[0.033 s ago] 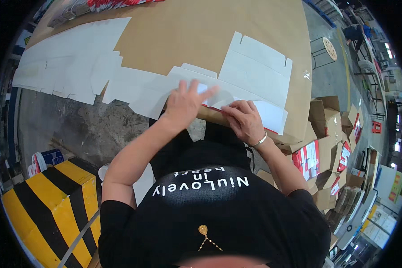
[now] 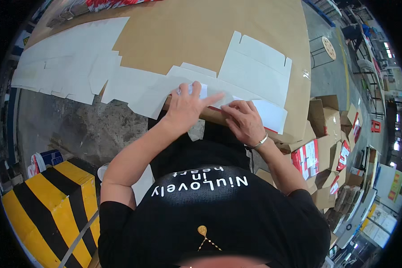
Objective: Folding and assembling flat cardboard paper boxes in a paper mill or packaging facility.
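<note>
A flat white cardboard box blank [image 2: 257, 67], cut with slots and tabs, lies along the near edge of the table. Its near strip is turned up, with a brighter white flap [image 2: 270, 117] edged in red. My left hand [image 2: 186, 107] lies over this strip with fingers spread and thumb stretched to the right. A small bright white patch [image 2: 204, 90] shows beside its fingers. My right hand [image 2: 246, 121], wearing a bracelet, has bent fingers closed on the strip's red edge, close to the left thumb. The underside of the fold is hidden.
More white blanks [image 2: 71, 58] spread left over the brown table [image 2: 174, 31], overhanging its edge. Red-and-white packages [image 2: 111, 3] sit at the far left. Opened cartons [image 2: 324, 118] crowd the right. A yellow-and-black striped block [image 2: 53, 205] stands lower left; a stool [image 2: 328, 48] stands beyond the table.
My left hand's fingers have settled lower on the strip, and its thumb reaches slightly further right. The right hand stays at the red edge.
</note>
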Tool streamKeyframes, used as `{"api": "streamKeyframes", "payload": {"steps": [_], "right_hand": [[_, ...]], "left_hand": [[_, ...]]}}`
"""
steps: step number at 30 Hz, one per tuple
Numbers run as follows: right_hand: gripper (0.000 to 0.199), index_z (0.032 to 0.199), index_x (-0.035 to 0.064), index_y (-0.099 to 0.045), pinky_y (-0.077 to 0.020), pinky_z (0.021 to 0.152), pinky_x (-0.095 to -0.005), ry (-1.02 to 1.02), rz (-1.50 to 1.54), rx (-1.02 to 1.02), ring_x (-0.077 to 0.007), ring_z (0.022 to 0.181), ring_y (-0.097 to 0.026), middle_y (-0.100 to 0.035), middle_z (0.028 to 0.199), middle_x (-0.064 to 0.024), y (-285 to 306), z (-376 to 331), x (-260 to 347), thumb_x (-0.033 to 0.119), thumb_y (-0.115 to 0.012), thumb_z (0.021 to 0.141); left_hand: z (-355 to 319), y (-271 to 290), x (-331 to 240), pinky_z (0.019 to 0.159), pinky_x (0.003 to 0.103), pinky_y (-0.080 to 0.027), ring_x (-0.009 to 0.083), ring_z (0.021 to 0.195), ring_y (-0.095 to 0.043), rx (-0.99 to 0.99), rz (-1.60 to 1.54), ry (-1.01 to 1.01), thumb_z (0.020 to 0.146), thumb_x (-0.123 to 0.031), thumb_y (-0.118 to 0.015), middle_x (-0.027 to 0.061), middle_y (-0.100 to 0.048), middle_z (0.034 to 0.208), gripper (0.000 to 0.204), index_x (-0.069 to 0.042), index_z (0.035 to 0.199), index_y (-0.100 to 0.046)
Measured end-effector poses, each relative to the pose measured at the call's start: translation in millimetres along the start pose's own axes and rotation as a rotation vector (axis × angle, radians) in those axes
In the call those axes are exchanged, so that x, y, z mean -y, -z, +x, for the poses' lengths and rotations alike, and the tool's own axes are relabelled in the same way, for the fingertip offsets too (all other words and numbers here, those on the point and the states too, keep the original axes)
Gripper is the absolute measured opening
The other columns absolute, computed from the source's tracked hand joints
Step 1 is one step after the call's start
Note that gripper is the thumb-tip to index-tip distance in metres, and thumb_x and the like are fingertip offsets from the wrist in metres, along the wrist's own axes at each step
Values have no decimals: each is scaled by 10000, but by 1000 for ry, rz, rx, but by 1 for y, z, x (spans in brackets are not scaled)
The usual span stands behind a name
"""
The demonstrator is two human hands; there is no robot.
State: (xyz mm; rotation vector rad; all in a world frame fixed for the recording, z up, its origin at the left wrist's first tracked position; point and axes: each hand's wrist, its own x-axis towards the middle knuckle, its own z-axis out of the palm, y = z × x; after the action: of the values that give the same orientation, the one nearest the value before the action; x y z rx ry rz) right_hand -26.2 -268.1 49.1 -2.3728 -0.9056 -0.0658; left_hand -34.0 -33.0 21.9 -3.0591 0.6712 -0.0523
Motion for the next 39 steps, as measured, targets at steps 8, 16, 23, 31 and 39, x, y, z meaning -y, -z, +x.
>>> {"api": "streamKeyframes", "payload": {"steps": [8,16,23,31,39], "right_hand": [[381,919,86,-551,-456,488,-298,-1263,1497,-2,-141,540,-558,-614,788,-25,-29,-64,37,444,-512,1046],[214,1123,-7,-613,-516,677,-357,-563,129,-587,-241,788,-651,-672,954,-123,-16,-75,3,117,-647,952],[432,1243,71,-606,-503,829,-467,-163,-426,130,-367,990,-568,-583,1074,-168,14,12,17,32,-623,813],[723,1569,271,-320,-110,1143,-716,-73,-446,284,-373,1512,-206,-285,1638,-60,-39,31,9,517,-571,937],[476,1421,255,-567,-180,1179,-611,94,-123,-165,-410,1462,-301,-362,1579,-167,9,-3,-17,304,-602,949]], "left_hand": [[-9,8,-66,983,762,-337,646,1287,-335,49,-232,-66,762,-402,-811,351,-275,1517,862,-467,1507,-381],[0,4,-71,1091,504,-419,469,1346,-407,-135,-652,-241,745,-320,-824,281,-409,1417,874,-53,1473,-420],[-11,51,-7,1049,440,-454,357,1297,-507,154,-559,-203,745,-314,-828,188,-549,1356,626,3,1236,-604],[-54,-7,58,1151,500,-341,375,1383,-421,-217,-191,80,660,-349,-868,211,-495,1413,793,-28,1316,-556],[-2,56,89,823,441,-537,333,917,-685,402,-402,-70,908,-240,-652,141,-710,918,191,-83,989,-723]]}}
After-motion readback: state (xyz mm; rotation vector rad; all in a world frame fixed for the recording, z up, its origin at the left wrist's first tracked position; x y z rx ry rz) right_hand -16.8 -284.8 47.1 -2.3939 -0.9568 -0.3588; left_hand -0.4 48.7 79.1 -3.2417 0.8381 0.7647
